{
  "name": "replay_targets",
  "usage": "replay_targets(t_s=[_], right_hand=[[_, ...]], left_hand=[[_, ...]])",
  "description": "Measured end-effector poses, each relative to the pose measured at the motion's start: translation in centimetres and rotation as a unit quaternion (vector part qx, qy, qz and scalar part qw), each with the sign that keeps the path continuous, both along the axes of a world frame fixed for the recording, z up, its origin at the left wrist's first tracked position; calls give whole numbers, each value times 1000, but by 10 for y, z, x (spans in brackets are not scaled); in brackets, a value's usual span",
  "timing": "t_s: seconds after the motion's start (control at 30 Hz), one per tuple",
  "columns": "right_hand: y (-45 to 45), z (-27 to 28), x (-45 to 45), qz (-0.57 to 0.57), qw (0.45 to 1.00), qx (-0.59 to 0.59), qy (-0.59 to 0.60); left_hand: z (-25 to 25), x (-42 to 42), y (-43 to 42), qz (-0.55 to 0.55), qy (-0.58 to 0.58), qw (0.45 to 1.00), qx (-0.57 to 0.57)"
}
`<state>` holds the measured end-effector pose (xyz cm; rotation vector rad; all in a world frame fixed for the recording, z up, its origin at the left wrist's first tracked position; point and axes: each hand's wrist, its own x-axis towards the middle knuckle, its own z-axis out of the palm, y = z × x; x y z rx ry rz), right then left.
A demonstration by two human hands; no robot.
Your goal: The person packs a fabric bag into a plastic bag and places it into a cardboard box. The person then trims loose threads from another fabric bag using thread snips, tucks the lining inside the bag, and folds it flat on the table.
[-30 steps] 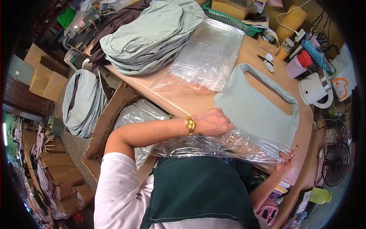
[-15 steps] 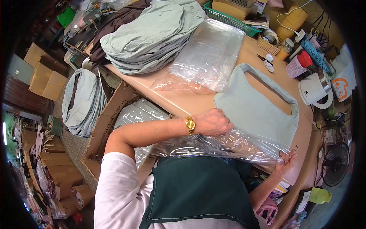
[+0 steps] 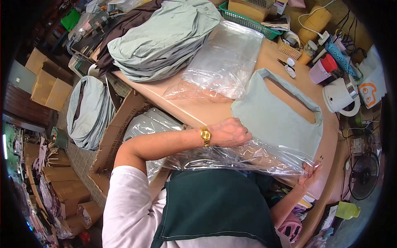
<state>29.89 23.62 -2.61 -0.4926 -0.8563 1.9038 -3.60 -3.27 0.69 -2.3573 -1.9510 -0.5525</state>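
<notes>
A pale grey-green cloth bag [image 3: 277, 113] with a long handle loop lies flat on the table, its bottom end inside the mouth of a clear plastic bag [image 3: 260, 155]. My left hand [image 3: 230, 132], a gold watch at its wrist, is closed on the plastic at the cloth bag's left side. At the lower right corner my right hand [image 3: 309, 175] pinches the plastic's other edge. The plastic stretches between both hands, wrinkled and shiny, and runs down against the dark green apron [image 3: 215, 206].
Stacked grey-green cloth bags [image 3: 161, 45] lie at the table's back left, beside flat clear plastic bags [image 3: 227, 58]. A cardboard box [image 3: 113, 136] with wrapped bags stands left of the table. A white kettle [image 3: 341, 97] and small black-handled scissors [image 3: 287, 66] sit at the right.
</notes>
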Motion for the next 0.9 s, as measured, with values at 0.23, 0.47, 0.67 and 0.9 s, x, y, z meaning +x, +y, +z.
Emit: replay_targets(t_s=[0.23, 0.47, 0.67, 0.9], right_hand=[[-32, 70, 3, 122, 915, 208, -324], [-17, 68, -34, -15, 965, 234, -121], [-34, 63, -55, 399, 800, 295, -338], [-35, 80, -94, 218, 943, -28, 249]], left_hand=[[42, -26, -6, 54, -630, 775, 0], [102, -55, -32, -142, -624, 714, -284], [103, -89, -45, -23, -825, 555, 106], [108, -74, -53, -35, -506, 801, -318]])
